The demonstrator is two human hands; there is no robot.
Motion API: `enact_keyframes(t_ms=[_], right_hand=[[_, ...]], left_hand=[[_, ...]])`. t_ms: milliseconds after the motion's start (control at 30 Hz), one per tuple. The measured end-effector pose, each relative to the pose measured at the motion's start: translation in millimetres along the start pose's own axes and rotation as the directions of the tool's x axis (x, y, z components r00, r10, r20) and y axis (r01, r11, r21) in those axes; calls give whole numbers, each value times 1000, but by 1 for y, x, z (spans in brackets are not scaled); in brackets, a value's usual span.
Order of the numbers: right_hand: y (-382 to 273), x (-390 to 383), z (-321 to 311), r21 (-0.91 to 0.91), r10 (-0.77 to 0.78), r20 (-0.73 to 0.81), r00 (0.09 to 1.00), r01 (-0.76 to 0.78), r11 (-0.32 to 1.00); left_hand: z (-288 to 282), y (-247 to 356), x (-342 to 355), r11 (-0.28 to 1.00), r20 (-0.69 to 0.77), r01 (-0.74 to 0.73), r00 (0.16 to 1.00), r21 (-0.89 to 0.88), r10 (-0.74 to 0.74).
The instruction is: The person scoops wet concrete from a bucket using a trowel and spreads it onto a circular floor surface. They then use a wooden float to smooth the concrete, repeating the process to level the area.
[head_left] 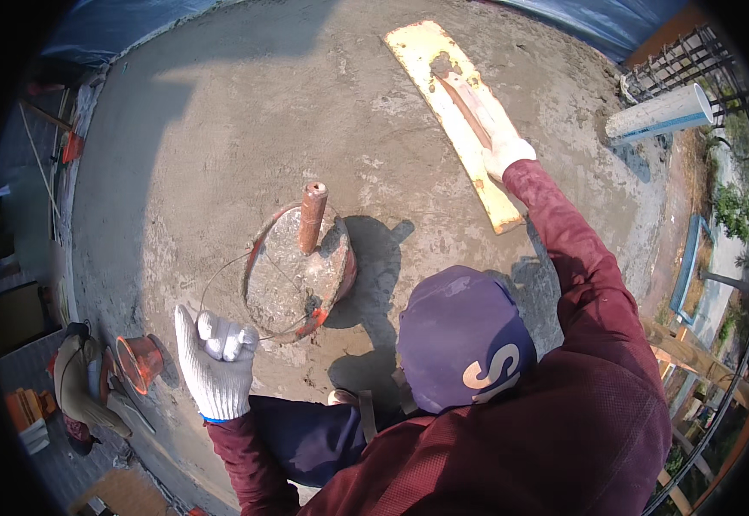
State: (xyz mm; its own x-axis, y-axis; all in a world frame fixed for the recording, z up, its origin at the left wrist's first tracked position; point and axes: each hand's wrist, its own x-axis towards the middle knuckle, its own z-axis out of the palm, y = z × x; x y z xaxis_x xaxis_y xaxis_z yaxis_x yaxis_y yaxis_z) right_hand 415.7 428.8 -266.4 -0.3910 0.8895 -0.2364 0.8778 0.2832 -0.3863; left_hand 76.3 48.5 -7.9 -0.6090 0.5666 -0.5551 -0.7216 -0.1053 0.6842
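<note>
My right hand (pixel 503 157) grips the handle (pixel 466 107) of a long yellow, cement-stained float (pixel 409 47), which lies over the grey screed at upper right. My left hand (pixel 218 361), in a white knitted glove, is closed round the thin wire handle of a bucket (pixel 343 275) just beyond it. The bucket holds wet grey mix (pixel 280 284), with a brown tool handle (pixel 310 219) standing up in it. A blue-purple cap (pixel 465 331) and maroon shoulders fill the lower middle and hide part of the ground.
A white pipe (pixel 658 116) and dark metal mesh (pixel 693 64) stand upper right. A co-worker (pixel 86 387) is at lower left, beside an orange bucket (pixel 141 363). Blue sheeting (pixel 564 26) lines the far edge. Timber boards (pixel 684 353) lie along the right.
</note>
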Motion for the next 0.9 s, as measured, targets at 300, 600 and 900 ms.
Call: enact_keyframes(t_ms=[300,600,900], right_hand=[[59,-185,27,-90,89,171,981,-75,993],[-136,150,23,-62,-171,191,967,186,981],[-72,-93,37,-138,-338,397,854,419,897]], left_hand=[[-5,-15,4,843,96,-53,995,535,1],[-11,11,5,292,201,-182,979,939,-38],[-50,2,-23,465,50,-43,999,885,-2]])
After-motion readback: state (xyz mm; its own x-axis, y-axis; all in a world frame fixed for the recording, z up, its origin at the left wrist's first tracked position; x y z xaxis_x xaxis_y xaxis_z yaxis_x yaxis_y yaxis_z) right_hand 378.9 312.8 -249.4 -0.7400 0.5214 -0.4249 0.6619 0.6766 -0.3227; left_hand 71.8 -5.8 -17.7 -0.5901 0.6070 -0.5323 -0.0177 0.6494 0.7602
